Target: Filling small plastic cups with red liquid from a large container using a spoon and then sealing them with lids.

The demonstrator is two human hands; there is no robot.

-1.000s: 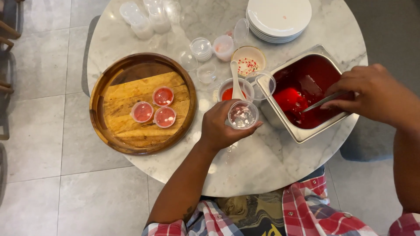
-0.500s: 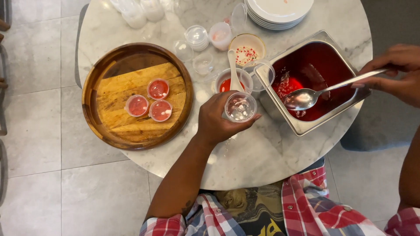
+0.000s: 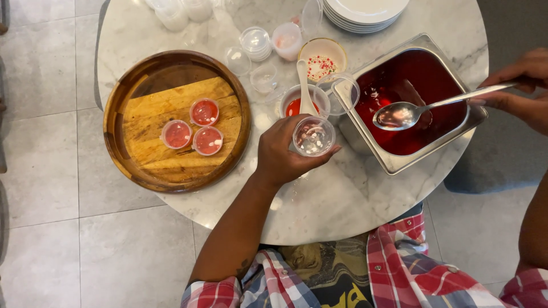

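Left hand (image 3: 279, 153) gripped a clear cup (image 3: 313, 137) beside the steel pan (image 3: 399, 165); right hand (image 3: 522, 85) held a spoon (image 3: 405, 114) over it.

Your steel pan (image 3: 476, 117) holds red jelly (image 3: 419, 80); wooden tray (image 3: 123, 102) brown, marble table (image 3: 354, 199) white-grey, your shirt (image 3: 399, 274) red plaid.

A round white marble table (image 3: 319, 211) fills the upper middle of the frame above a grey tiled floor (image 3: 68, 239). At its left sits a round wooden tray (image 3: 117, 142), at its right a steel pan of red liquid (image 3: 399, 165). Along the top edge stand stacked white plates (image 3: 365, 11), clear plastic cups (image 3: 255, 43), a sprinkle bowl (image 3: 323, 57) and a red-sauce cup (image 3: 292, 105).
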